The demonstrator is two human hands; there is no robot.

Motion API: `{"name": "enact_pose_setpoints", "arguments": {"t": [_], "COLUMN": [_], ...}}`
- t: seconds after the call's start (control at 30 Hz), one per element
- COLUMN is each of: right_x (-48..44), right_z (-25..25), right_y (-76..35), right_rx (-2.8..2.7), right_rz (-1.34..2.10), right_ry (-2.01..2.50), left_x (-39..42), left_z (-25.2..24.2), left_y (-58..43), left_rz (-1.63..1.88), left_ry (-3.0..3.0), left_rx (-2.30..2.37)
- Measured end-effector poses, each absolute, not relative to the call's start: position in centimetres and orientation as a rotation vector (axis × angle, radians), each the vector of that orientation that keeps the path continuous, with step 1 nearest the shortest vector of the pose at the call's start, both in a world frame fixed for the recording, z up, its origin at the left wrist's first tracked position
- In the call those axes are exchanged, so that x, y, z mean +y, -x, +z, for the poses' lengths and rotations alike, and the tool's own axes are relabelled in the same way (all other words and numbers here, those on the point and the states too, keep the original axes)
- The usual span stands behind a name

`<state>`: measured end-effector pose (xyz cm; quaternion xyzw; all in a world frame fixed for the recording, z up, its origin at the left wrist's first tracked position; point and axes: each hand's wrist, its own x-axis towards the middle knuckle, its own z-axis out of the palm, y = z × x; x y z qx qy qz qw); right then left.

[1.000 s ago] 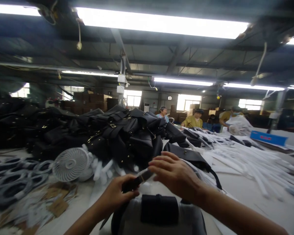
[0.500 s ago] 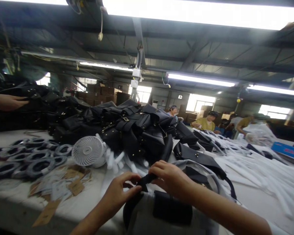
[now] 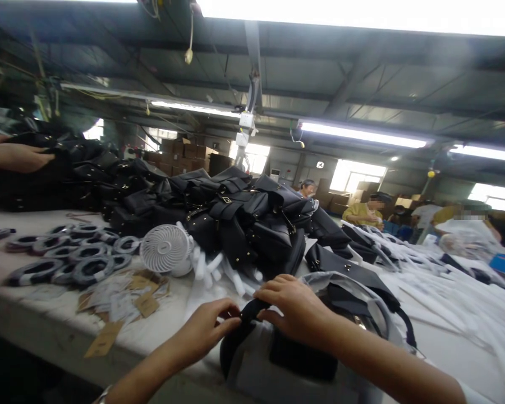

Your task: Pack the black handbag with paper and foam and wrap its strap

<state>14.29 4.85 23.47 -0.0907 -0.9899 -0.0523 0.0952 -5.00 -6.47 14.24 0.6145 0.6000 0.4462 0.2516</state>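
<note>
At the lower middle, a black and grey bag [image 3: 246, 362] rests on the near side of the table. My left hand [image 3: 212, 325] pinches one end of its short black strap [image 3: 251, 310] between thumb and fingers. Curled over the strap's other end is my right hand [image 3: 294, 308], its thumb underneath. The right forearm covers part of the bag. Behind the bag, thin greyish wrapping [image 3: 332, 278] stands up around its opening. A black flap bag [image 3: 353, 272] with a strap lies just beyond it.
Black bags [image 3: 235, 216] are heaped across the table's middle. A white fan [image 3: 165, 249], wrapped coiled straps [image 3: 92, 269] and tags [image 3: 145, 303] lie left; white foam tubes [image 3: 458, 303] spread right. A co-worker's hand [image 3: 23, 157] touches black bags at far left; other people work beyond.
The view has swung slightly left, so the scene sits further right. Both my hands stay on the strap. More of the co-worker's hands shows at the left edge.
</note>
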Motion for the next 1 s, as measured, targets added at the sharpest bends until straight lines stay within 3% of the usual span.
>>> {"name": "enact_pose_setpoints", "arguments": {"t": [0.17, 0.57, 0.73, 0.87, 1.0], "right_x": [3.7, 3.2, 4.3, 5.7, 6.6], "right_z": [22.5, 20.7, 21.5, 23.5, 24.8], "right_y": [-12.3, -10.5, -10.7, -13.0, -14.9], "right_rx": [-2.981, -2.974, -2.956, -2.948, -3.077], "right_rz": [-0.211, -0.028, 0.265, 0.653, 0.601], "right_ry": [0.204, 0.553, 0.489, 0.414, 0.452], "left_x": [-6.7, -7.2, -7.5, -7.1, -6.6], "left_z": [12.6, 15.8, 19.2, 17.5, 16.4], "left_y": [5.2, 4.5, 5.5, 6.5, 5.1], "left_rz": [1.217, 1.417, 1.475, 1.565, 1.608], "left_ry": [-1.516, -1.293, -1.458, -1.43, -1.579], "left_rx": [1.594, 1.274, 1.522, 1.784, 1.975]}}
